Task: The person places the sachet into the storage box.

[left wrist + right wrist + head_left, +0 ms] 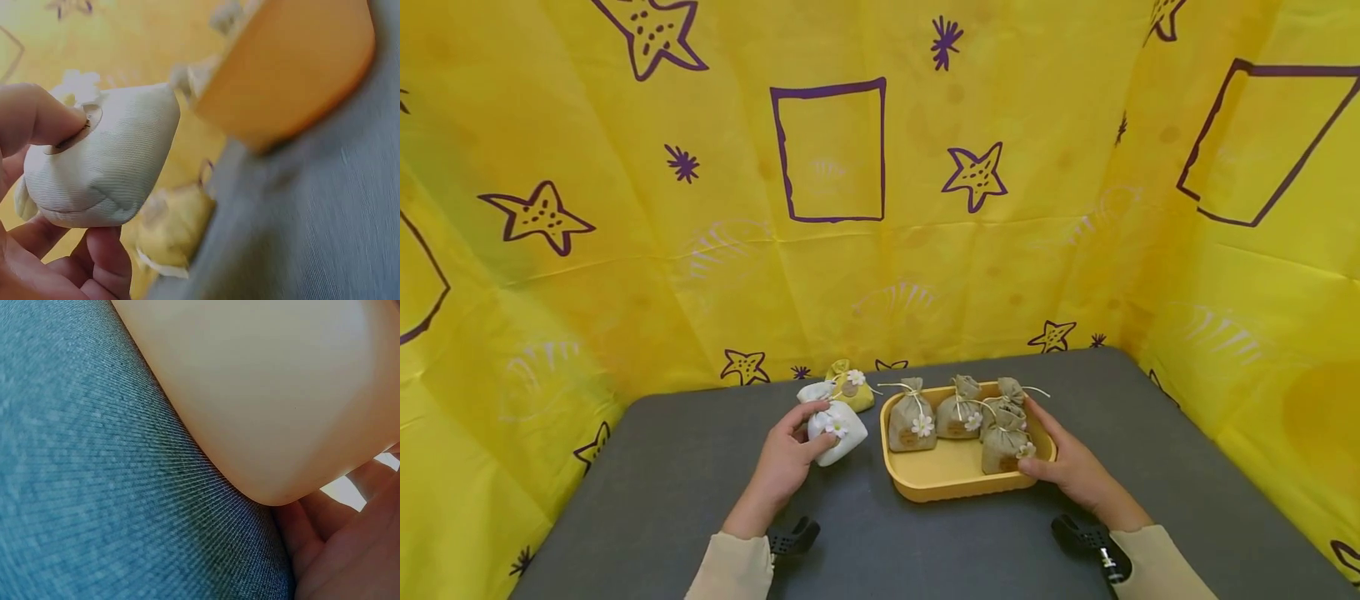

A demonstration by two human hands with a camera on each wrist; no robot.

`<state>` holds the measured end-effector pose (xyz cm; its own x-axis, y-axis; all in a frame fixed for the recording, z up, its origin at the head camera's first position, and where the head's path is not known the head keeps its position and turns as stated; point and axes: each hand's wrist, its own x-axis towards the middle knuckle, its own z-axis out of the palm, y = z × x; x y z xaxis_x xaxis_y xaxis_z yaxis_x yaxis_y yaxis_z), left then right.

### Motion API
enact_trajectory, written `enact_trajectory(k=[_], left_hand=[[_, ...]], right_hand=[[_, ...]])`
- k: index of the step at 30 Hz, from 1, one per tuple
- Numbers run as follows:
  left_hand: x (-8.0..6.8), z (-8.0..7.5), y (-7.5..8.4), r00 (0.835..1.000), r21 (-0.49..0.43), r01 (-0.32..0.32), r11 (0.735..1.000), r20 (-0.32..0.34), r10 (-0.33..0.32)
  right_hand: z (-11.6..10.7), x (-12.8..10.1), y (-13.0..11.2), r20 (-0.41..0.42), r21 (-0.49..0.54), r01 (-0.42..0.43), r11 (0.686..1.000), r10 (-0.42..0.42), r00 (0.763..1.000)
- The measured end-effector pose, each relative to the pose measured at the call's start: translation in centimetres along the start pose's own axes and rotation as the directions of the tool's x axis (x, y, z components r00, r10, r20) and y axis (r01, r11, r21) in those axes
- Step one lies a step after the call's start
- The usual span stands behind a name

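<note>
Fingers of the left hand [786, 467] are curled round a white sachet [833, 432], which is held just left of centre in the head view, low over the grey table [662, 500]. In the left wrist view the thumb is pressed on the sachet's round label and the other fingers [106, 253] are curled beneath it. A yellow sachet [852, 387] is seen just behind the white one, lying on the table. The yellow tray [940, 475] is set right of centre, close beside the white sachet, and four tan sachets are held in it, the nearest [1004, 446] at its right end. The right hand [1071, 467] is laid against the tray's right edge, thumb over the near corner rim, fingers extended along the side. In the right wrist view the palm is seen at the lower right, cupped round the tray's corner.
</note>
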<state>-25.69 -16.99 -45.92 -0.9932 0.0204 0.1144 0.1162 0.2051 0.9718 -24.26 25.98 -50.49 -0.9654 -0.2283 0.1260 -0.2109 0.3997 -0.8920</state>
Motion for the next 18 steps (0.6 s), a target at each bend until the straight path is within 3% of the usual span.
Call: enact_trajectory(k=[5, 10, 18], left_hand=[[-0.4, 2.1, 2.2, 0.992, -0.058, -0.100, 0.993, 0.073, 0.104], [-0.6, 4.7, 3.3, 0.972, 0.046, -0.159, 0.986, 0.185, 0.148], [-0.8, 8.2, 4.3, 0.932, 0.207, -0.246, 0.947, 0.319, 0.172]], right_hand=[[-0.2, -0.2, 0.1, -0.006, -0.003, 0.007, 1.000, -0.007, 1.000], [-0.3, 0.0, 0.1, -0.001, -0.015, 0.031, 0.999, -0.031, 1.000], [-0.1, 0.0, -0.2, 0.009, 0.014, 0.028, 0.999, -0.029, 1.000]])
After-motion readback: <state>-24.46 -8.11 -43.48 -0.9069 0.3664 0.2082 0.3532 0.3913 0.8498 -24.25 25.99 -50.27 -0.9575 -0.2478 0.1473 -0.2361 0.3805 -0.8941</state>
